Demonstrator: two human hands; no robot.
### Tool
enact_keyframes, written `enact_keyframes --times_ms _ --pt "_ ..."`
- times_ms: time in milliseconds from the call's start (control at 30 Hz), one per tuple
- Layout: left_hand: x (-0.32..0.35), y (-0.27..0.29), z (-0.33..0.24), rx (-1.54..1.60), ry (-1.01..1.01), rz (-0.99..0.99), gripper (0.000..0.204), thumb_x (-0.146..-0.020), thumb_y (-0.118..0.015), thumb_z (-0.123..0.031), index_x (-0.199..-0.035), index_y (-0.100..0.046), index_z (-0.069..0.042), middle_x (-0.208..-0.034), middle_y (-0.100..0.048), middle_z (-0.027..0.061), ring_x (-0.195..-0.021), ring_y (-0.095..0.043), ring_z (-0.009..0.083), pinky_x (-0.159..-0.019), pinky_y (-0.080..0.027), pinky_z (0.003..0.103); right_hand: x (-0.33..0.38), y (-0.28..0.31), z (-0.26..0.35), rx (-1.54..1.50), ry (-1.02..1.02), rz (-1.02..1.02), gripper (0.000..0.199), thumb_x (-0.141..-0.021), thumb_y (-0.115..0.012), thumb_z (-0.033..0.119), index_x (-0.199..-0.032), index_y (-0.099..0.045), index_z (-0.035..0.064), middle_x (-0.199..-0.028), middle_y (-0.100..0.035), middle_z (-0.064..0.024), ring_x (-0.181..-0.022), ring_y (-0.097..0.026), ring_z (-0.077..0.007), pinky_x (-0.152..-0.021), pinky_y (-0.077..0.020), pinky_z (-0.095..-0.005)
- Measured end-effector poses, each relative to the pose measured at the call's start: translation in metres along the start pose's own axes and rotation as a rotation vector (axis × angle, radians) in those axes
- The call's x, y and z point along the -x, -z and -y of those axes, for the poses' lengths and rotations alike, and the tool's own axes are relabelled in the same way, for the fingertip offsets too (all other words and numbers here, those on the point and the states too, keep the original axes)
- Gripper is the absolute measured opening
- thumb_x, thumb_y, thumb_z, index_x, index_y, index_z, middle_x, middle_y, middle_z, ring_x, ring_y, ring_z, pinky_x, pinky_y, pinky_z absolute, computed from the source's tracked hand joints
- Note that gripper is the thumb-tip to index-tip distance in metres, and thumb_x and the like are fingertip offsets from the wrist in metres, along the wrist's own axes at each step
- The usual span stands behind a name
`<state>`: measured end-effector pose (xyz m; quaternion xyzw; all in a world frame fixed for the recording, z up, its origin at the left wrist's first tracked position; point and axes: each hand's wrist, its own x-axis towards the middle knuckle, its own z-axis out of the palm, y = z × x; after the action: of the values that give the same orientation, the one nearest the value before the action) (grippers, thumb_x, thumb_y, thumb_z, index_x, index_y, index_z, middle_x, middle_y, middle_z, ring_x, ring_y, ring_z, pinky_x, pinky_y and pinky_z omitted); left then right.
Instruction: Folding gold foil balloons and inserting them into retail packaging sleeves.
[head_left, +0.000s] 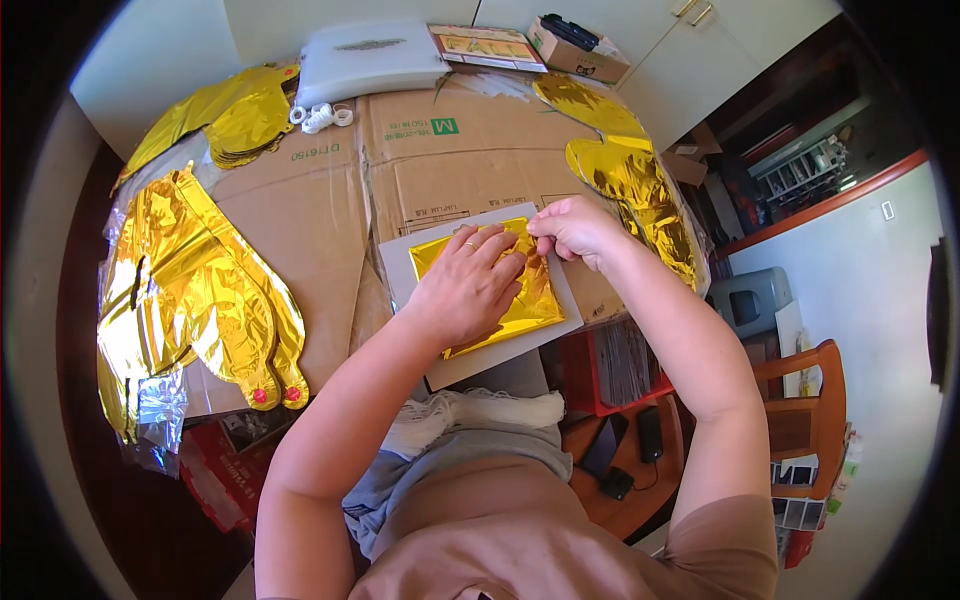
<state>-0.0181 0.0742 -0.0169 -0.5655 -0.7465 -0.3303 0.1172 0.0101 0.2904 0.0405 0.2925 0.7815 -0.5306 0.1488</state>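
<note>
A folded gold foil balloon [543, 300] lies as a flat rectangle on a pale grey card [455, 374] at the table's near edge. My left hand [465, 285] rests on the foil with its fingers stretched out, a ring on one of them. At the foil's far right corner, my right hand [578, 232] has thumb and forefinger pinched together on the edge. Flat gold foil balloons [200, 290] are piled to the left, some hanging over the table's edge. Further gold foil balloons lie at the far left [245, 112] and along the right side [625, 175].
Flattened cardboard [300, 200] covers the table. At its back are a stack of clear plastic bags [370, 65], white ribbon rolls [322, 118] and a small carton [580, 50]. White string [480, 415] lies across my lap. A red bin [608, 372] and a wooden chair [828, 400] stand at right.
</note>
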Motion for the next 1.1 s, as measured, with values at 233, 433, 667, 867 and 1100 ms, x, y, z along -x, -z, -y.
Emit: enact_keyframes --times_ms 233,433,667,867,1100 --pt "0.000 0.000 0.000 0.008 0.001 -0.014 0.030 -0.093 -0.067 -0.019 -0.119 -0.064 -0.006 -0.128 -0.060 0.0150 -0.129 -0.055 0.0337 -0.113 -0.039 0.050 0.005 -0.006 -0.005 0.011 0.089 -0.014 0.016 -0.099 -0.065 0.015 -0.102 -0.070 -0.0006 -0.070 -0.064 -0.0037 -0.049 -0.046 -0.0070 -0.045 -0.0350 -0.0223" --pt "-0.002 0.001 -0.001 0.011 -0.016 -0.018 0.030 -0.092 -0.067 -0.019 -0.118 -0.064 -0.005 -0.127 -0.061 0.0151 -0.127 -0.056 0.0340 -0.113 -0.040 0.049 -0.011 -0.012 -0.041 0.192 0.440 -0.270 0.015 -0.093 -0.068 0.013 -0.101 -0.072 0.0015 -0.074 -0.067 -0.0080 -0.065 -0.063 -0.0195 -0.063 -0.0512 -0.0337" --pt "-0.001 0.001 0.000 0.006 -0.013 -0.021 0.031 -0.091 -0.068 -0.019 -0.118 -0.064 -0.005 -0.126 -0.061 0.0147 -0.127 -0.056 0.0338 -0.113 -0.040 0.049 0.017 -0.031 -0.036 0.501 0.699 -0.570 0.024 -0.088 -0.073 0.014 -0.110 -0.069 0.0071 -0.101 -0.067 -0.0101 -0.093 -0.066 -0.0289 -0.084 -0.0525 -0.0418" --pt "-0.002 0.003 -0.001 0.023 -0.016 -0.022 0.033 -0.090 -0.068 -0.019 -0.119 -0.064 -0.004 -0.127 -0.061 0.0151 -0.128 -0.055 0.0341 -0.113 -0.039 0.050 0.040 -0.042 -0.038 0.743 1.055 -0.601 0.033 -0.092 -0.065 0.007 -0.124 -0.064 -0.0003 -0.128 -0.065 -0.0165 -0.116 -0.062 -0.0345 -0.104 -0.0456 -0.0463" --pt "-0.002 0.002 -0.002 0.062 0.025 -0.032 0.034 -0.090 -0.066 -0.013 -0.122 -0.063 -0.002 -0.132 -0.060 0.0178 -0.129 -0.055 0.0360 -0.114 -0.039 0.051 0.036 -0.039 -0.067 0.935 1.033 -0.490 0.044 -0.097 -0.059 0.014 -0.138 -0.056 -0.0026 -0.148 -0.054 -0.0210 -0.138 -0.051 -0.0344 -0.118 -0.0332 -0.0517"
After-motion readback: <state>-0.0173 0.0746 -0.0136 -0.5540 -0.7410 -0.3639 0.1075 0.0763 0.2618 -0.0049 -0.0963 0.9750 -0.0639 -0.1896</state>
